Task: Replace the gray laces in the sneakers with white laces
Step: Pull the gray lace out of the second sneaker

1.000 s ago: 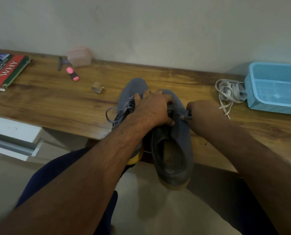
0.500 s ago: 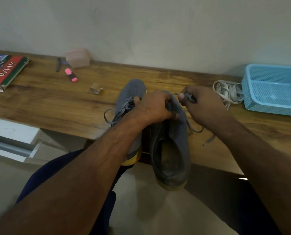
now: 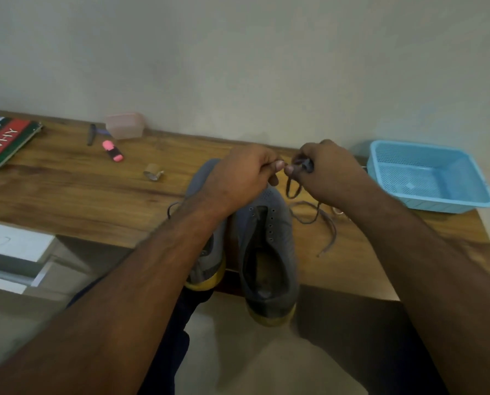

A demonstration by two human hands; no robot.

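Both hands (image 3: 246,172) (image 3: 320,169) pinch the gray lace (image 3: 309,215); bundle it neatly, then set it at the bench's (image 3: 67,195) right edge.

L hand (image 3: 246,173): fingers curled, pinching | R hand (image 3: 320,169): curled, pinching | arms fwd

Wooden table (image 3: 67,195) against pale wall. Far left edge: red-and-green book (image 3: 2,143). Near wall: pink translucent box (image 3: 125,125), dark pen (image 3: 91,134) just beside it, pink highlighter (image 3: 112,151) close in front. Small cardboard roll (image 3: 153,172) further toward middle. Two gray sneakers (image 3: 269,246) side by side at near edge, heels overhanging. Loose gray lace (image 3: 325,223) on wood right of them. Blue mesh basket (image 3: 429,178) at right end
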